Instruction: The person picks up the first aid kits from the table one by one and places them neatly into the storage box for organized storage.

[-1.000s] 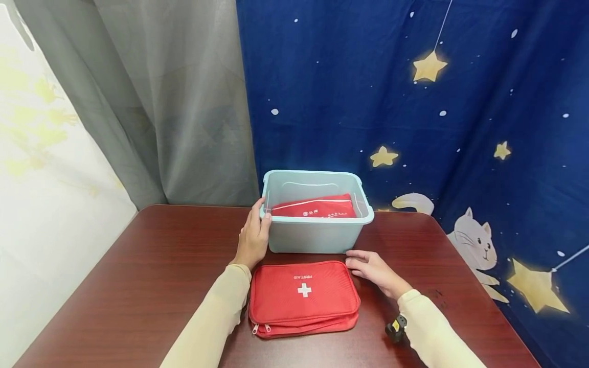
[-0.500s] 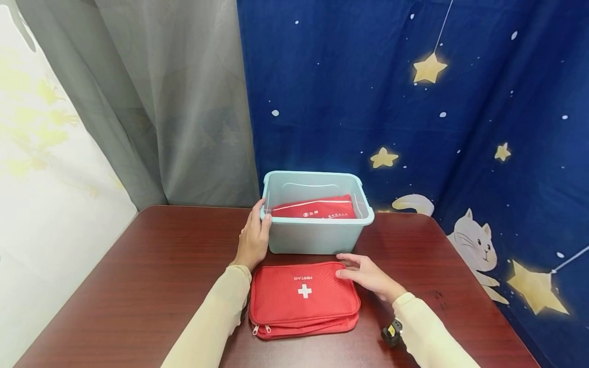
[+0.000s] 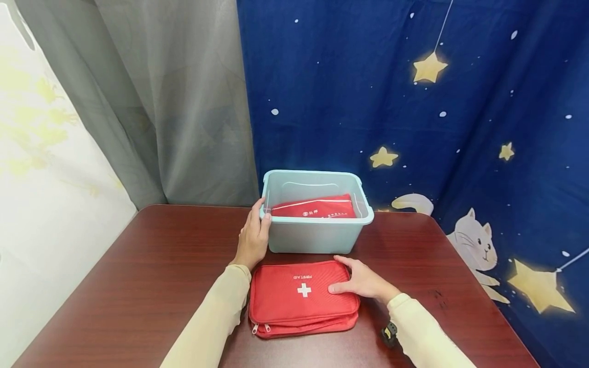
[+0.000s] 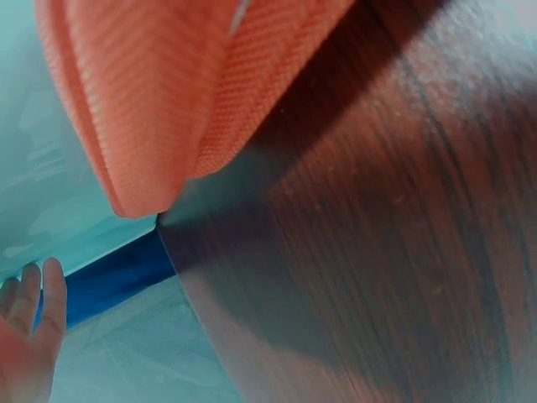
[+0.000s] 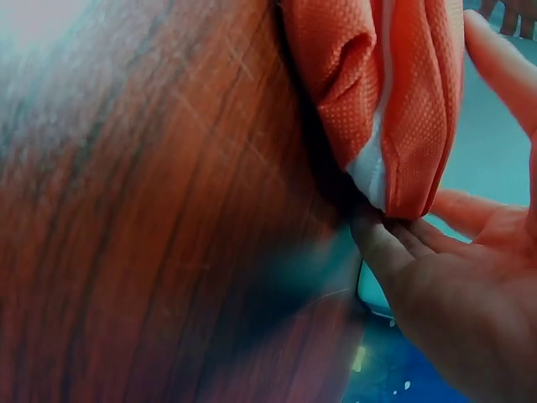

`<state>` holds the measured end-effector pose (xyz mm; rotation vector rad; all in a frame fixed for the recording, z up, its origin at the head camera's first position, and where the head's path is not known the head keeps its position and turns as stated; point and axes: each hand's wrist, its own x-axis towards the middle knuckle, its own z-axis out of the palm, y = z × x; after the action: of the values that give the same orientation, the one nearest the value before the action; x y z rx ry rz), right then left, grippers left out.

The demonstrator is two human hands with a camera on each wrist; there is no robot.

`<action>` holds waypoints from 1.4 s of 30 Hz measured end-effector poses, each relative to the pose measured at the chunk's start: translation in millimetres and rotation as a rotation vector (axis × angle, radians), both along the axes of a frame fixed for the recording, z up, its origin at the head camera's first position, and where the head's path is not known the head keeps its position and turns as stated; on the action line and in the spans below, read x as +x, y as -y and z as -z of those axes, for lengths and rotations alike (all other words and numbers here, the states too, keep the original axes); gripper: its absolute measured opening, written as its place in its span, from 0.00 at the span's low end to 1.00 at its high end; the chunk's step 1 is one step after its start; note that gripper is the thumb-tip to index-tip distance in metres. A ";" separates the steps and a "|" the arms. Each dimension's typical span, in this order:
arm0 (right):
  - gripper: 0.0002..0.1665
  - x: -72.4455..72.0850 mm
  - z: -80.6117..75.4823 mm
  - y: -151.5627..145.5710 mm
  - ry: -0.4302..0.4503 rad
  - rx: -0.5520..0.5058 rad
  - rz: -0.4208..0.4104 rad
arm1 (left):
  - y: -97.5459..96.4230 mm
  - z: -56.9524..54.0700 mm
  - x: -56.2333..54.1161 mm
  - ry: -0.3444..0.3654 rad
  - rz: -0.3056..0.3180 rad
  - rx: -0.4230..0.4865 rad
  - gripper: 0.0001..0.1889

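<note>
A red first-aid bag (image 3: pixel 294 301) with a white cross and lettering lies flat on the table, its two zipper pulls at the near left corner. My right hand (image 3: pixel 363 280) grips the bag's right side, thumb on the top face. In the right wrist view, the fingers (image 5: pixel 377 252) reach under the bag's edge. Behind the bag stands a light blue plastic bin (image 3: pixel 313 237). My left hand (image 3: pixel 253 237) rests against the bin's left front corner at the rim, its fingers fairly straight in the left wrist view. Inside the bin sits another red pouch (image 3: pixel 322 207) with white print.
The dark red wooden table (image 3: pixel 175 276) extends to both sides. Behind it hang a grey curtain (image 3: pixel 198 128) and a blue curtain (image 3: pixel 340 102) with stars and a cat. A small black device (image 3: pixel 389 333) shows at the right wrist.
My right hand has moved left from beside the bag's far right corner onto its right side, and the thumb has come down on top. The left hand and bin have stayed put.
</note>
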<state>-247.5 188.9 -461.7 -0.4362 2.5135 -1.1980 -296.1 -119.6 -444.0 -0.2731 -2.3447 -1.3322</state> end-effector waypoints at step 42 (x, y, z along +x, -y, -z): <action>0.57 16.3 6.2 9.0 -0.241 0.037 0.081 | -0.3 -0.1 0.0 0.013 0.009 0.008 0.27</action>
<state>-231.1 179.9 -467.9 -0.5009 2.7770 -1.1888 -296.2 -119.2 -443.9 -0.2743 -2.3504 -1.3518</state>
